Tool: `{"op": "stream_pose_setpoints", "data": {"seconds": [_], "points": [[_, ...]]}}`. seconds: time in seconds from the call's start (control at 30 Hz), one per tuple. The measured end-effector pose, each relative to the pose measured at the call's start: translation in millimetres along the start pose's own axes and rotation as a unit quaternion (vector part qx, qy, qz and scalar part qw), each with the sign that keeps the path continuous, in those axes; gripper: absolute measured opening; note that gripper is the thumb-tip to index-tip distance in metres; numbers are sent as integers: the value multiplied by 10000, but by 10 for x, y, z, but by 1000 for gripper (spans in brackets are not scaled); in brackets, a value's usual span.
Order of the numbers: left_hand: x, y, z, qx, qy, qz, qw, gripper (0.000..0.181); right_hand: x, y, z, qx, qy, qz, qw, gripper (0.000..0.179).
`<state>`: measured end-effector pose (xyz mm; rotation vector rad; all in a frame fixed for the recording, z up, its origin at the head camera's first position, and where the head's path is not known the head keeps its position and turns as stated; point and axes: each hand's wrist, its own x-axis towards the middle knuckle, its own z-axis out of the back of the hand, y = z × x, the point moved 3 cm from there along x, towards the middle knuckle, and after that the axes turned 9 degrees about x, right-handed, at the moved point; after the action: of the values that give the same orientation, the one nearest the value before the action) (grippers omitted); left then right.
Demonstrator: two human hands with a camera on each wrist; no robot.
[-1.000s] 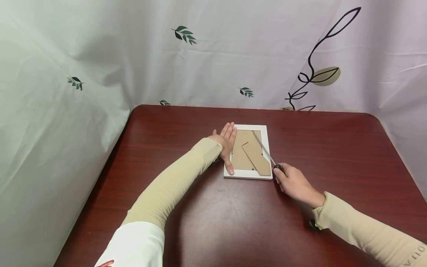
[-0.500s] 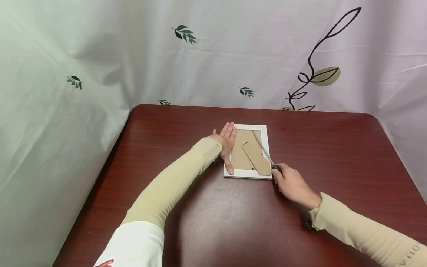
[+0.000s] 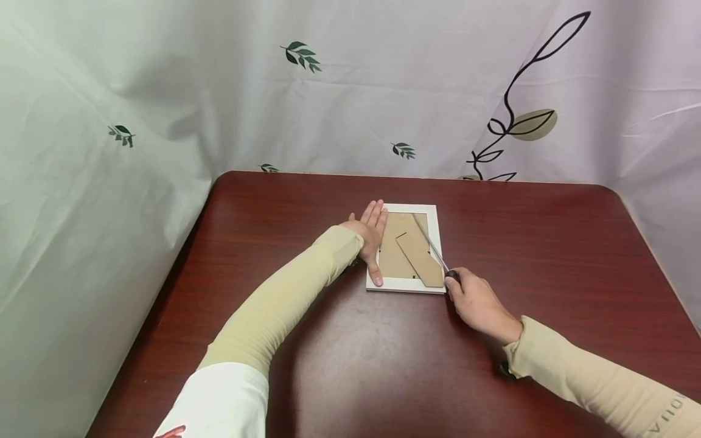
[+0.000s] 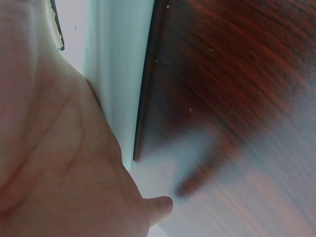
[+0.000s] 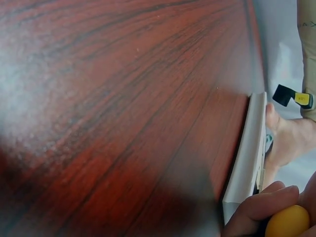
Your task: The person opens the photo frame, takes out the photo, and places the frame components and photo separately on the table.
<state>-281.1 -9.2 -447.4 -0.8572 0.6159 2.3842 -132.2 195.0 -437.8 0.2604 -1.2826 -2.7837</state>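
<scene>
White picture frame (image 3: 406, 285) is lying back-up on the counter (image 3: 350, 359), between the hands. Left hand (image 3: 371, 238), fingers straight, is resting on the nearest border. Right hand (image 3: 483, 305), apart from it, is gripping a screwdriver (image 3: 451, 276) by the handle, shaft slanting over the brown backing (image 3: 391, 258).

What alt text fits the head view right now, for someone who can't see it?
A person's right hand grips a thin-shafted tool that slants over the back of a white picture frame, while the left hand rests along the frame's left side, fingers straight. The frame lies on a red-brown table before a pale leaf-print cloth.
</scene>
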Motion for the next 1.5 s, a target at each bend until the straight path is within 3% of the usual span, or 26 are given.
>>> {"op": "stream_pose_setpoints", "data": {"seconds": [0.27, 0.53, 1.0, 1.33, 1.5], "points": [[-43, -1, 5, 12, -78, -65, 9999, 175, 8, -5, 2, 60, 63, -53, 9999, 21], [-289, -6, 79, 38, -398, -282, 9988, 166, 12, -5, 15, -100, -11, 22, 9999, 21], [-50, -27, 12, 163, -48, -54, 9998, 172, 20, 3, 15, -43, 13, -42, 10000, 20], [-203, -16, 61, 109, -248, -185, 9995, 168, 24, 19, 34, -73, -45, 54, 9999, 19], [-155, -8, 49, 166, -243, -139, 9995, 170, 32, 15, 35, -82, -56, 52, 9999, 19]]}}
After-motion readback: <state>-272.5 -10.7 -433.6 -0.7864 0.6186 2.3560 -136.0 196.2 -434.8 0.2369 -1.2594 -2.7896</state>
